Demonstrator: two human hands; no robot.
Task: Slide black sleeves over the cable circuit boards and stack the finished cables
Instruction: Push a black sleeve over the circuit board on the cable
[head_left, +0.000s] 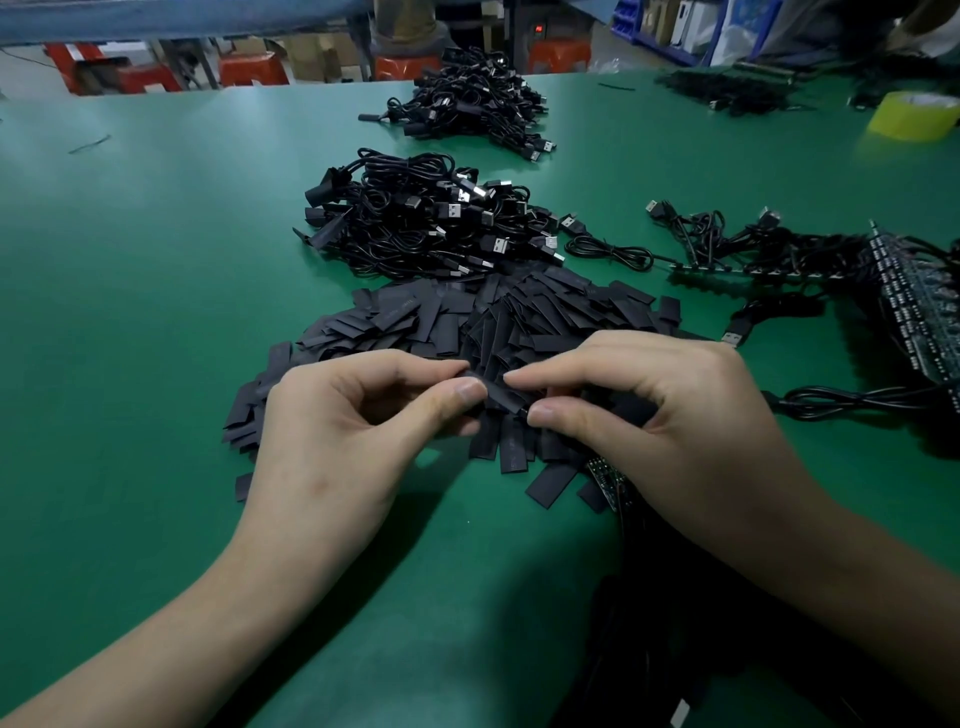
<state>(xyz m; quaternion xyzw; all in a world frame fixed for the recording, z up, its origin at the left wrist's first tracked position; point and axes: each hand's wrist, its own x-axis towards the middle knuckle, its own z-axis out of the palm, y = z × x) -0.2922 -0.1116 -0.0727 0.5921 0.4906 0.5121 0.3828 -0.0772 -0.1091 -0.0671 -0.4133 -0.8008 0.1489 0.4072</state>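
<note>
Both hands meet over a heap of flat black sleeves (467, 322) on the green table (130, 312). My left hand (353, 421) pinches one black sleeve (501, 397) between thumb and forefinger. My right hand (654, 410) pinches the other end of that piece, where a cable (852, 400) runs off to the right; the circuit board inside is hidden by my fingers. A pile of sleeved cables (421, 218) lies behind the heap. A panel of bare circuit boards with cables (904, 306) sits at the right.
A second cable pile (472, 98) lies farther back, and another dark bundle (727, 91) at the far right. A yellow tape roll (914, 114) stands at the right edge. Red stools (249, 67) line the far side of the table.
</note>
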